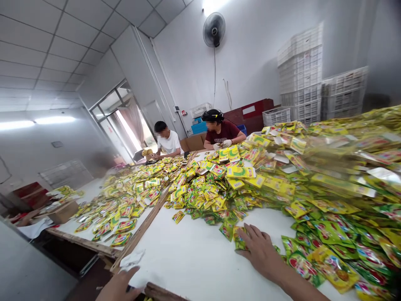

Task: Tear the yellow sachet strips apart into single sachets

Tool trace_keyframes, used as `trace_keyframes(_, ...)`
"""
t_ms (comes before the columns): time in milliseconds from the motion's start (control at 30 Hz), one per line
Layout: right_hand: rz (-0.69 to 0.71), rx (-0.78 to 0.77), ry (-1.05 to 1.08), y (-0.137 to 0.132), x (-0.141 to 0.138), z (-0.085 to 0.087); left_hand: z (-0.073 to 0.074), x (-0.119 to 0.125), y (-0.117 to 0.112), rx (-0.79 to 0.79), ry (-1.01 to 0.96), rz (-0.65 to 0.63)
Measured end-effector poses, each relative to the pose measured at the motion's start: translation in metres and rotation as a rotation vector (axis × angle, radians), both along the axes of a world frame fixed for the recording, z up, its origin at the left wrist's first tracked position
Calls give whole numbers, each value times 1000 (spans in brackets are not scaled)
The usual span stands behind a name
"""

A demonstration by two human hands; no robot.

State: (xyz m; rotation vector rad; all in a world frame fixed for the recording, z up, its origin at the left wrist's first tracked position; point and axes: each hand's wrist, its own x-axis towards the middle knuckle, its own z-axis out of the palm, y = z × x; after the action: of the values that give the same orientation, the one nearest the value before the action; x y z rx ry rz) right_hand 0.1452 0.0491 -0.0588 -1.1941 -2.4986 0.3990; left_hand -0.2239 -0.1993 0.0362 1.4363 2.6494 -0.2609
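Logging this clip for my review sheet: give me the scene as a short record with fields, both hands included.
setting: workroom with a long white table
right hand: open, palm down, fingers on yellow-green sachets at the near edge of the sachet pile
left hand: low at the table's near edge, beside a white paper scrap; grip unclear
sachet pile: spread along the table, deepest at right
others: person in white shirt, person in maroon shirt, both seated at the far end
background: wall fan, stacked white crates
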Motion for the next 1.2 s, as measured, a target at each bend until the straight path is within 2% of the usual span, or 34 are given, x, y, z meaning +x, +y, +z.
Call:
trace_keyframes(100,40,-11,46,3,1,7,-17,45,50,224,-167,-68)
trace_keyframes(200,90,-76,89,6,10,20,-31,103,111,435,-438,-175)
trace_keyframes(300,67,-114,155,10,17,27,-43,160,161,601,-679,-278)
trace_keyframes(400,-13,-127,266,15,18,26,-49,204,196,699,-824,-377)
trace_keyframes(500,-105,-238,391,19,17,26,-50,231,217,692,-1049,-433)
trace_keyframes(567,-142,-342,467,21,16,28,-53,239,224,661,-1278,-396)
trace_keyframes(667,-161,-467,508,20,16,32,-62,240,227,649,-1484,-234)
trace_keyframes(733,-188,-441,498,19,15,34,-68,236,226,643,-1524,-154)
trace_keyframes(800,-204,-321,506,18,15,34,-75,232,226,637,-1535,-118)
trace_keyframes(933,-168,-146,564,20,16,32,-84,227,228,669,-1445,-116)
trace_keyframes(1000,-184,-168,561,20,18,34,-83,223,228,699,-1335,-117)
trace_keyframes(1133,-272,-272,574,19,23,45,-70,215,222,898,-916,-138)
trace_keyframes(1200,-221,-300,601,17,23,50,-63,215,219,938,-863,-167)
